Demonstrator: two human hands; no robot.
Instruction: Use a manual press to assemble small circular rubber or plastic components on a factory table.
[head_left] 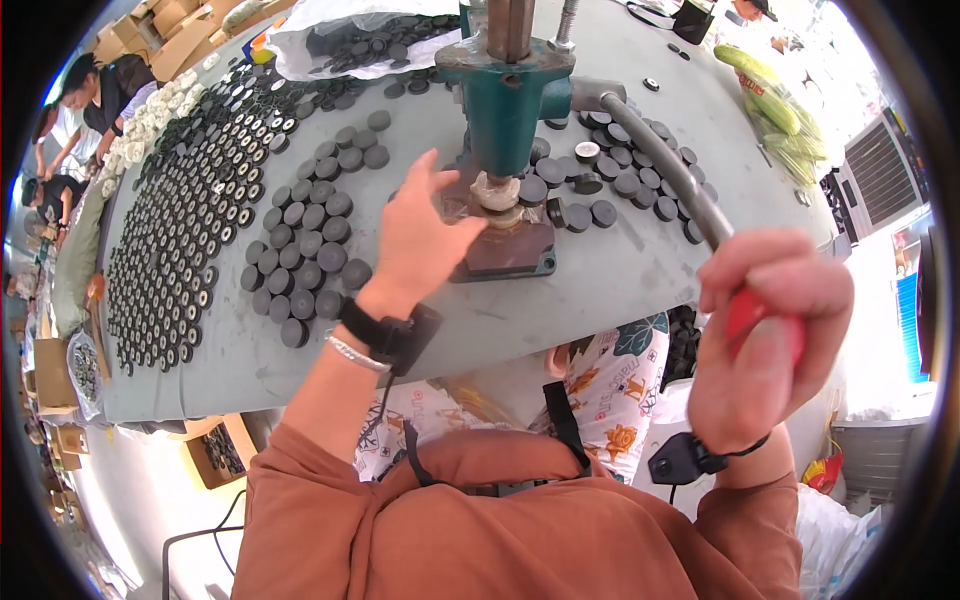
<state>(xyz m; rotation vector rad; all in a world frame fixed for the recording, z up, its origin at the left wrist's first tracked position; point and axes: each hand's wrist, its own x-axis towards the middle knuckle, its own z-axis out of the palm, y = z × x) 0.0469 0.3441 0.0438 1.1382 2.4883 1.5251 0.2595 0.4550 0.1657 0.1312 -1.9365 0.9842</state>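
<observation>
A green hand press (505,95) stands on a grey table (590,285), with a dark base plate (505,250). A pale round part (497,192) sits under its ram. My left hand (422,235) rests beside that part with the fingers spread, the fingertips at or near it; whether they pinch it I cannot tell. My right hand (765,335) is closed around the red grip of the press's long grey lever (665,165), low at the right. Both wrists carry black bands with small devices.
Rows of black round caps (190,230) cover the table's left; loose ones (620,180) lie right of the press. A plastic bag of caps (370,40) sits at the back. People sit at far left; cardboard boxes and a green bundle (775,105) surround.
</observation>
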